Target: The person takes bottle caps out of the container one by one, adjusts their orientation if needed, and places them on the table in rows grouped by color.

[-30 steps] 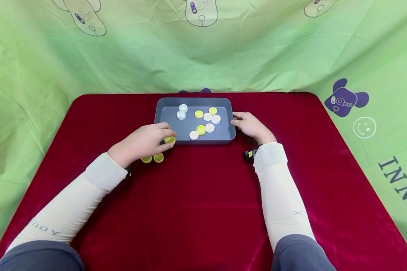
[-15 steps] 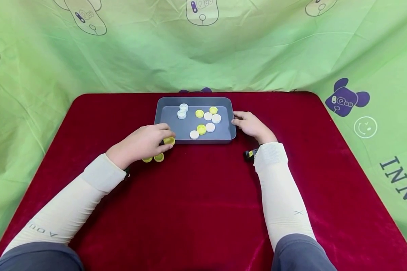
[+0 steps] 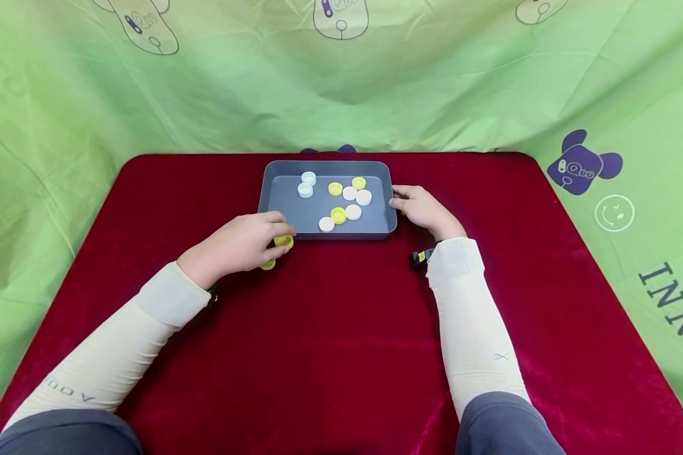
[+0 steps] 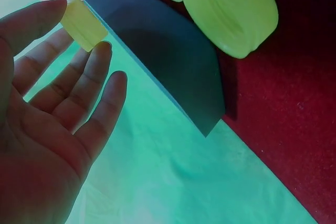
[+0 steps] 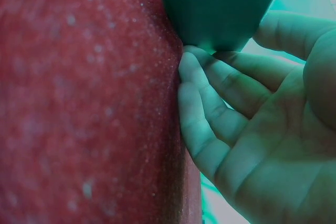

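In the head view my left hand [image 3: 241, 243] is at the near left corner of the grey tray [image 3: 341, 236]. Its thumb and fingers pinch a yellow bottle cap [image 3: 285, 241], held just outside the tray wall. The left wrist view shows the same cap [image 4: 84, 24] between thumb and fingertips. Another yellow cap [image 3: 268, 265] lies on the table beneath this hand, partly covered. My right hand [image 3: 424, 210] holds the tray's right end, thumb near the rim and the other fingers against the outside. Inside the tray are several white caps [image 3: 327, 224] and yellow caps [image 3: 338, 215].
A red velvet cloth [image 3: 341, 328] covers the table, whose far edge runs just behind the tray. Green printed fabric [image 3: 461, 76] hangs at the back and sides. Two yellow caps [image 4: 231, 14] lie near the tray in the left wrist view.
My left hand has drawn slightly toward me with the yellow cap, covering more of the caps below. The head view has shifted a little. My right hand stays at the tray's end.
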Tool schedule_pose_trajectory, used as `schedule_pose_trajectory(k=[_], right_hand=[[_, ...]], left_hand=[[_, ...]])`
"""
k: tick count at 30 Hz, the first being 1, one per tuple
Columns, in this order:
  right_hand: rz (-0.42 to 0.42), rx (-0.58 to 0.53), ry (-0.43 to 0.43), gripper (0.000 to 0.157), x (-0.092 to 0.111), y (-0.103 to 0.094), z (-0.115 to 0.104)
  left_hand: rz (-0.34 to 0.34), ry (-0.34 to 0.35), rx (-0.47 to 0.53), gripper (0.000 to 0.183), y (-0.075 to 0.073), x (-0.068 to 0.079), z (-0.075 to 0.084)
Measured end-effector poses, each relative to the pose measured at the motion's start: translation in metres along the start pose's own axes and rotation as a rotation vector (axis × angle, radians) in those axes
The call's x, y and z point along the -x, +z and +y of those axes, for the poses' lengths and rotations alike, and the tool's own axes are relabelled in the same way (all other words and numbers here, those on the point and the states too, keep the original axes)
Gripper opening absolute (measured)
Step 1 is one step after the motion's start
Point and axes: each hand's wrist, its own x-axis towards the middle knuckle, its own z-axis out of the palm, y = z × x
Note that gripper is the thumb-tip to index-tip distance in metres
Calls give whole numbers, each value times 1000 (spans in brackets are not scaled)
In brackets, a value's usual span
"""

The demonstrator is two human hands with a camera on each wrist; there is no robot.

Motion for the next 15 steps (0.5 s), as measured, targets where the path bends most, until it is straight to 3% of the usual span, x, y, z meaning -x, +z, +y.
schedule_pose_trajectory(k=[15], right_hand=[[-3, 13, -1, 53, 0, 0, -2]], left_hand=[[23, 20, 4, 19, 10, 6, 1]])
